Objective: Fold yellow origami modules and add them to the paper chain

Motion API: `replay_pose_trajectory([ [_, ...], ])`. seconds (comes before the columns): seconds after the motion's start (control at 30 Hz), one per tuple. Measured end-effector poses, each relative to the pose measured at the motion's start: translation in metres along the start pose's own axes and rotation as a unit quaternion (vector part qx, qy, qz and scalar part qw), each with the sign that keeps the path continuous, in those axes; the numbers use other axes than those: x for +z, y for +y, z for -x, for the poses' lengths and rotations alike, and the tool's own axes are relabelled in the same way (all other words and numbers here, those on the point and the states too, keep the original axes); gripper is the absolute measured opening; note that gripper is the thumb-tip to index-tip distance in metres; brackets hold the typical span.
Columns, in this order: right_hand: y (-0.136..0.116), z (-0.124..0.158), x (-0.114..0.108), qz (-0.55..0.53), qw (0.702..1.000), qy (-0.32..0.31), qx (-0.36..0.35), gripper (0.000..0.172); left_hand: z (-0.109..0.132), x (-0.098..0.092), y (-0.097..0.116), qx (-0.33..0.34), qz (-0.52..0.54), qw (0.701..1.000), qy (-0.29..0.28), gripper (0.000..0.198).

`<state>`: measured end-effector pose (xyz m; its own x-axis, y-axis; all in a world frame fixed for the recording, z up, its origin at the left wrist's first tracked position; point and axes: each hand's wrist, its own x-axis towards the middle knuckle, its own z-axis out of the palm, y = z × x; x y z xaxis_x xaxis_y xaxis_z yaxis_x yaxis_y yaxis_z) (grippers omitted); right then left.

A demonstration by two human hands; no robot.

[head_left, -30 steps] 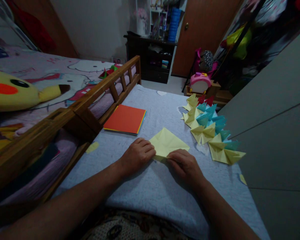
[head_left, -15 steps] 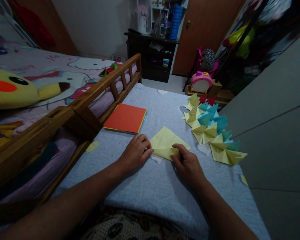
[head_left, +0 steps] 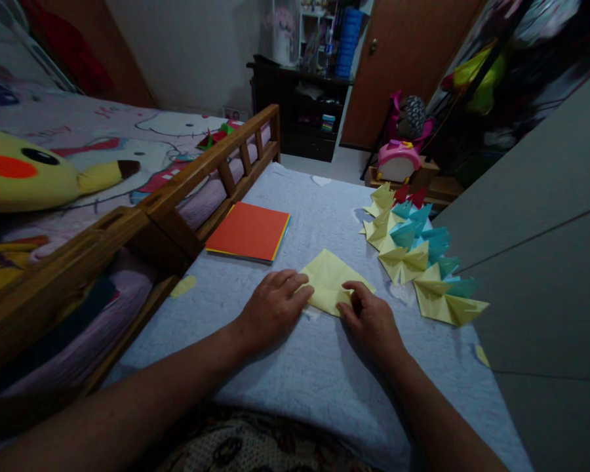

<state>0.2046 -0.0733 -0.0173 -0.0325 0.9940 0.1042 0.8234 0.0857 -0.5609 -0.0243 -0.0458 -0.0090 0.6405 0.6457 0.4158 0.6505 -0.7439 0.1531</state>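
The folded yellow paper [head_left: 330, 283] lay flat on the cloth-covered surface [head_left: 295, 373], between the two hands. The left hand [head_left: 274, 307] rested open, its fingertips on the paper's left corner. The right hand [head_left: 372, 319] curled over the near edge; pinching or merely pressing, I could not tell. Beyond the left hand sat a stack of coloured sheets [head_left: 248, 231], and beyond the right hand a row of folded pieces [head_left: 417, 261].
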Motion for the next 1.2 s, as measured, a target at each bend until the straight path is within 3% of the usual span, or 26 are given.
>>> replay_pose_trajectory([
  [0.1, 0.0, -0.001, 0.0, -0.006, 1.0, -0.003, 0.004, 0.035, 0.001, 0.003, 0.008, 0.051, 0.0, 0.999, -0.009, 0.018],
  [0.3, -0.001, 0.0, 0.0, -0.033, 0.999, 0.014, 0.0, 0.033, -0.006, 0.016, -0.001, -0.045, 0.096, 0.994, -0.016, 0.031],
  [0.53, -0.002, -0.002, -0.001, -0.068, 0.997, 0.035, -0.021, 0.03, -0.017, 0.011, -0.014, -0.002, 0.037, 0.999, -0.011, 0.025],
  [1.0, -0.004, -0.007, 0.003, -0.03, 0.999, 0.016, -0.005, 0.023, -0.013, 0.02, -0.021, -0.123, 0.064, 0.989, -0.049, 0.028],
  [1.2, -0.002, -0.009, 0.002, -0.051, 0.998, 0.026, -0.011, 0.018, -0.014, 0.021, -0.023, -0.135, 0.077, 0.987, -0.042, 0.031],
])
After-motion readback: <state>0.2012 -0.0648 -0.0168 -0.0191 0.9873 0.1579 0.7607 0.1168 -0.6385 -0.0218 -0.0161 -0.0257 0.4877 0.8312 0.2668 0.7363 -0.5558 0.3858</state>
